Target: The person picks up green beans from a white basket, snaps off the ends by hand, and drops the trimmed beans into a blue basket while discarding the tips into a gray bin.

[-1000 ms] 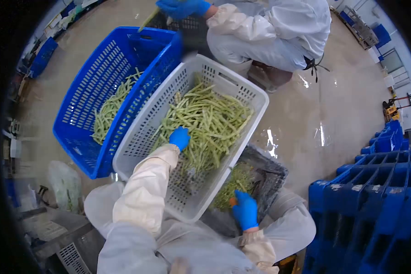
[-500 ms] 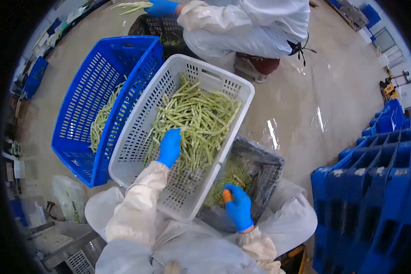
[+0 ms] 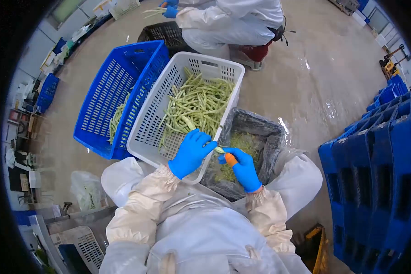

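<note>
My left hand (image 3: 192, 153), in a blue glove, is closed on green beans (image 3: 187, 122) above the near end of the white crate (image 3: 139, 153). Their pale ends stick out past its fingers on both sides. My right hand (image 3: 245, 171), also blue-gloved, has its fingers pinched at the right-hand end of the beans. On its thumb sits an orange piece (image 3: 231, 159) that looks like a finger cover. A heap of green beans (image 3: 201, 102) fills the far part of the white crate. Below my right hand, the black-lined bin (image 3: 271, 137) holds green trimmings (image 3: 242, 146).
A blue crate (image 3: 100, 96) with more beans stands against the white crate's left side. Beyond, a seated co-worker (image 3: 233, 23) holds beans over a dark crate (image 3: 164, 34). Blue pallets (image 3: 374, 182) stand at right; a clear bag (image 3: 87, 189) lies at left.
My left hand has come from the bean heap toward my right hand, bringing beans. My right hand has risen to meet them. The camera view has shifted.
</note>
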Motion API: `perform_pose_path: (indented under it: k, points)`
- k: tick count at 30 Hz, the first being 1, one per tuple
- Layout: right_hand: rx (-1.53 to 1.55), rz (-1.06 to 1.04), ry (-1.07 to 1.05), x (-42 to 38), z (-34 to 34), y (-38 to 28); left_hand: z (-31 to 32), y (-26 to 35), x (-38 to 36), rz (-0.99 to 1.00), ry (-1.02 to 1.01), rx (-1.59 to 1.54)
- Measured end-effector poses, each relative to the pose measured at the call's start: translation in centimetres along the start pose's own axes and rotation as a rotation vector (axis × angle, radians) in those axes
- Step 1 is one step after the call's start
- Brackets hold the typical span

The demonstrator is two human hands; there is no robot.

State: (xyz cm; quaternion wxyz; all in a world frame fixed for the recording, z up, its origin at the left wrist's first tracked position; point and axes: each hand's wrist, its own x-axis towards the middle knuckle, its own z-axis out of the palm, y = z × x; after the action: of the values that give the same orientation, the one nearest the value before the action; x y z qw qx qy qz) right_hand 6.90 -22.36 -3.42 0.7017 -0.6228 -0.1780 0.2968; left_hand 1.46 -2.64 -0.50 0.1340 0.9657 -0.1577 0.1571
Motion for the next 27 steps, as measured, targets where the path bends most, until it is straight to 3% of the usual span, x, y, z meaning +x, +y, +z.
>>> perform_pose_path:
  k: [7, 10, 17, 19, 21, 22, 24, 25, 27]
  points:
    - [0.067, -0.032, -0.055, -0.9, -0.2, 0.3, -2.2, 2.0, 0.2, 0.061, 0.000, 0.101]
    - [0.152, -0.051, -0.010, -1.3, -0.1, -0.8, -2.3, 2.9, 0.2, 0.003, 0.013, 0.006]
    - [0.413, -0.054, -0.023, -1.6, 0.6, -2.0, -2.1, 4.6, -0.2, -0.297, 0.189, -0.625]
    - [0.431, -0.011, 0.097, -1.1, -0.1, -1.1, -2.8, 4.0, -0.7, -0.366, 0.201, -0.747]
    - [0.455, -0.057, 0.196, -0.4, -1.7, -0.4, -5.6, 3.3, -0.7, -0.561, 0.363, -1.015]
    - [0.476, -0.101, 0.299, -0.2, -2.7, -0.1, -6.9, 2.9, -0.9, -0.561, 0.364, -1.012]
    - [0.711, -0.090, 0.492, 0.1, -4.8, 0.5, -9.2, 1.7, -1.5, -0.646, 0.602, -1.278]
    - [0.713, -0.091, 0.490, 0.2, -6.2, 1.3, -9.9, 0.9, -2.1, -0.644, 0.602, -1.276]
    - [0.937, -0.090, 0.721, 0.3, -8.7, 2.9, -11.0, -0.5, -3.1, -0.599, 0.740, -1.377]
